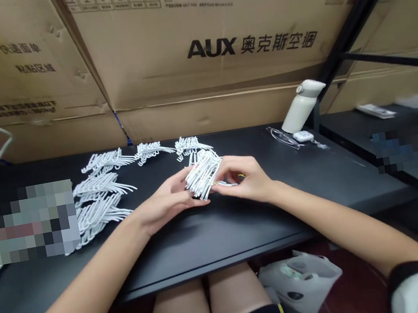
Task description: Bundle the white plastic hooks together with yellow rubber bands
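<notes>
Head view: bundle of thin white bent rods (204, 173), material unclear, is up over the black counter (207, 240), L hand (168, 198) gripping its L side, R hand (247, 178) closed on its R side w/ thumb + fingertips. Long axis slants far-R to near-L, near ends pointing down twd wearer. L fingers partly hidden behind rods; far ends blur into white hook-ended rod pile (187, 144) behind. Small yellow bit (241, 176) by R hand: can't ID. Pixelated patch (27, 223) masks stuff at L.
</notes>
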Demonstrator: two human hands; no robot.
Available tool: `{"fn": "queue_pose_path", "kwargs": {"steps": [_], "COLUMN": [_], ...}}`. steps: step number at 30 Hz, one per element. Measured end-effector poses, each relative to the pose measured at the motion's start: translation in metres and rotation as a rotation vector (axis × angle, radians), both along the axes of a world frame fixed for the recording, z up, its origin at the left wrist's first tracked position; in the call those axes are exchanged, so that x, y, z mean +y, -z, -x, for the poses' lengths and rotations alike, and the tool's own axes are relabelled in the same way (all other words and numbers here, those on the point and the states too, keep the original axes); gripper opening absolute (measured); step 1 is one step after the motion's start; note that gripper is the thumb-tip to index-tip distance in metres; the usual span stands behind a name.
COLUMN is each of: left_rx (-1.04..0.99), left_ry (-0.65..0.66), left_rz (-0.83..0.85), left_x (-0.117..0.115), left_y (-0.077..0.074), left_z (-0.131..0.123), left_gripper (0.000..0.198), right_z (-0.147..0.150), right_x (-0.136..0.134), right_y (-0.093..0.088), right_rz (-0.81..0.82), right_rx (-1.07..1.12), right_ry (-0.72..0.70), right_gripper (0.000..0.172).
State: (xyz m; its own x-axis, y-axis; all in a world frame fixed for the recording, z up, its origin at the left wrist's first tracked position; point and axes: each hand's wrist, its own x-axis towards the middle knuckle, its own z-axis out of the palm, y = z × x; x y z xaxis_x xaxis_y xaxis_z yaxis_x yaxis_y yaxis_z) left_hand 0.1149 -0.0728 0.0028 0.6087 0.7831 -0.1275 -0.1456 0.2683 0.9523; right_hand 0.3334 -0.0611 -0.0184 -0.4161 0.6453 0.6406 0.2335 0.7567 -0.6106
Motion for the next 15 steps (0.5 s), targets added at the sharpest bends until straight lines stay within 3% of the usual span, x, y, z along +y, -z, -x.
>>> {"fn": "queue_pose_path", "kwargs": {"steps": [5,15], "left_rx": [0.039,0.068], "left_ry": [-0.082,-0.174], "left_rz": [0.023,0.003], "left_x": [0.002,-0.002], "left_y": [0.004,0.003], "left_z": [-0.005,-0.009], "left_gripper": [0.051,0.066], "right_z": [0.000,0.008], "right_x": [0.000,-0.011], "right_y": [-0.002,-0.001], "right_rz": [-0.108,-0.148], "right_rx": [-0.036,-0.036], "right_ry": [-0.017,0.081], "right_gripper": [0.011,0.008]}}
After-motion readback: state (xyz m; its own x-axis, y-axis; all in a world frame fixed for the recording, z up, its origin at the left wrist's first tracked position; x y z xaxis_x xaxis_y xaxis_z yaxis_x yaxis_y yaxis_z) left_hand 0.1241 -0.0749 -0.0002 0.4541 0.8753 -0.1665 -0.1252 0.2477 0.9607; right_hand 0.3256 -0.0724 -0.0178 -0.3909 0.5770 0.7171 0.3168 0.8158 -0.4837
